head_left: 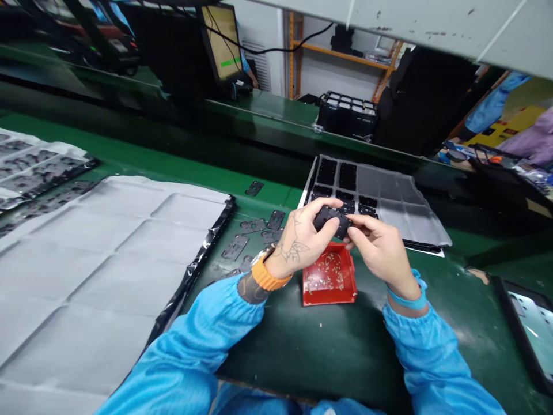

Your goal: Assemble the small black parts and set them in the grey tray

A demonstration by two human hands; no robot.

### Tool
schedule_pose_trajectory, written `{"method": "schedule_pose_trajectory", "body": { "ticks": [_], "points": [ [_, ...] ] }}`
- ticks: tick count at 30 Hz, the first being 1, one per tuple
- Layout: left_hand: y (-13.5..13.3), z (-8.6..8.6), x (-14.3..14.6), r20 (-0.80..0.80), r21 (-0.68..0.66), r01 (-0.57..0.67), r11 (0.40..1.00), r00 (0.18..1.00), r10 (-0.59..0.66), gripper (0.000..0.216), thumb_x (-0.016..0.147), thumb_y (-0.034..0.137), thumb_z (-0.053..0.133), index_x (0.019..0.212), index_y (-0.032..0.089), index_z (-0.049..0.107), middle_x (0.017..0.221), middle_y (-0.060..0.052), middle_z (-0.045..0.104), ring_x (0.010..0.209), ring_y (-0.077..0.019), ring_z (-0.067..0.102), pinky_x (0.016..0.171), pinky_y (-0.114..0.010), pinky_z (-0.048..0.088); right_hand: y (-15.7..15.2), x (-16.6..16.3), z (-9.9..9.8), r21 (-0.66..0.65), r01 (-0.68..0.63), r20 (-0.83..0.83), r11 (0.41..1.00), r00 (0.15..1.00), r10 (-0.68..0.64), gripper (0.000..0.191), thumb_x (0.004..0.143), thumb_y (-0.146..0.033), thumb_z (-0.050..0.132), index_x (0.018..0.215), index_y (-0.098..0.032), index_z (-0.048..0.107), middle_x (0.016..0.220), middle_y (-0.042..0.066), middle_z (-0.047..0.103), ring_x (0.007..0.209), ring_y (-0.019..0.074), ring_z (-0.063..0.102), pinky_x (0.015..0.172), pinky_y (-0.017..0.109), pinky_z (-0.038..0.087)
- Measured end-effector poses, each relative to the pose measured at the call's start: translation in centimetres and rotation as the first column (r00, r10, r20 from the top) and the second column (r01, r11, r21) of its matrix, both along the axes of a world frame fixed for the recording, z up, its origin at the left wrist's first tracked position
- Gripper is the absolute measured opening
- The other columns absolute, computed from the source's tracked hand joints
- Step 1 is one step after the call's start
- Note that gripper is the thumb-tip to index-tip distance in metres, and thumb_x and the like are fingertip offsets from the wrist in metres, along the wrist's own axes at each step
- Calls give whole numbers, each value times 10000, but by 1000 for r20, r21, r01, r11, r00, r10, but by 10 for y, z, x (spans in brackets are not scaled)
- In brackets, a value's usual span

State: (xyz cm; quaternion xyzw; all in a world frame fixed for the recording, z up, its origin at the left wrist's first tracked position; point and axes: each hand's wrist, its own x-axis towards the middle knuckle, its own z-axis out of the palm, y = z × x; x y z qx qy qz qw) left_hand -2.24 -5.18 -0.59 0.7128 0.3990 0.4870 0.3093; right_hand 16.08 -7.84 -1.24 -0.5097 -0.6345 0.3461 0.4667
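Observation:
My left hand (303,237), with an orange watch strap at its wrist, grips a flat black plastic plate (327,219) with small cutouts, the thumb lying across its face. At the plate's right corner, the thumb and forefinger of my right hand (380,245) are pinched together; whether a small part is also between them is hidden. Just below both hands stands a red bin (330,297) with many tiny pale pieces scattered inside. Several similar loose black plates (235,246) lie on the green table to the left of my hands.
A large grey-white sheeted tray (108,242) fills the left side. Behind my right hand lies another sheeted tray (384,199) with black plates in its left compartments. A tablet-like device (533,328) sits at right. A monitor (222,43) and a black divided box (347,115) stand behind.

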Motion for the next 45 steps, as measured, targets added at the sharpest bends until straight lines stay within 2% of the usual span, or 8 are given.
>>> {"method": "schedule_pose_trajectory", "body": {
  "ticks": [2, 5, 10, 18, 26, 34, 39, 45],
  "points": [
    [2, 1, -4, -86, 55, 27, 998, 996, -22, 385, 889, 208, 583, 1263, 146, 650, 1108, -81, 758, 953, -207, 714, 897, -338, 559, -2, 4, 6, 32, 10, 146, 999, 989, -15, 266, 903, -292, 645, 1113, -179, 764, 888, 63, 767, 694, 175, 704, 649, 316, 604],
    [4, 3, -9, -174, 57, 97, 994, 981, -86, 560, 874, 205, 590, 1422, 117, 518, 883, -26, 725, 723, -168, 655, 738, -308, 537, -4, 8, 14, 62, -29, 334, 998, 943, 7, 213, 907, -253, 604, 1020, -180, 769, 869, 60, 770, 692, 172, 684, 651, 304, 548],
    [3, 6, -10, -134, 25, 120, 993, 984, -115, 390, 867, 170, 581, 1254, 134, 546, 691, 61, 607, 544, -106, 520, 594, -248, 440, -6, 7, 21, 12, -144, 521, 990, 845, 116, 187, 902, -199, 560, 813, -187, 723, 710, 3, 718, 603, 133, 604, 630, 281, 435],
    [0, 8, -7, -167, 121, 91, 988, 983, -70, 240, 883, 177, 591, 1118, 160, 638, 593, 88, 530, 502, -97, 515, 584, -233, 434, -2, 9, 20, -123, -182, 426, 976, 878, 217, 179, 878, -257, 556, 746, -181, 650, 633, -29, 603, 562, 104, 471, 563, 247, 378],
    [-3, 3, -4, -186, 249, 118, 961, 980, -72, 250, 895, 166, 572, 1125, 150, 665, 612, 80, 561, 502, -91, 509, 582, -218, 445, 4, 2, 11, -50, -215, 387, 975, 896, 217, 169, 739, -206, 516, 579, -202, 462, 531, -65, 387, 522, 79, 311, 505, 248, 258],
    [-1, 4, -7, -176, 210, 90, 974, 983, -53, 237, 900, 164, 579, 1117, 135, 669, 565, 99, 514, 463, -83, 479, 573, -222, 433, 2, 0, 13, -11, -230, 415, 973, 884, 214, 177, 769, -194, 501, 595, -201, 473, 513, -58, 434, 499, 80, 355, 513, 250, 288],
    [0, 3, -7, -222, 180, 156, 971, 968, -115, 238, 901, 164, 575, 1114, 158, 680, 579, 87, 540, 483, -94, 506, 573, -229, 428, 3, 8, 18, -63, -129, 219, 990, 966, 140, 161, 878, -289, 573, 908, -178, 685, 710, -6, 645, 571, 112, 521, 574, 260, 416],
    [-3, 0, -5, -316, 248, 238, 939, 936, -154, 271, 909, 141, 545, 1149, 151, 670, 679, 40, 639, 583, -131, 598, 634, -252, 480, 6, 9, 17, -102, -121, 119, 987, 984, 133, 132, 837, -277, 597, 748, -183, 621, 624, -33, 557, 547, 97, 457, 531, 245, 377]
  ]
}}
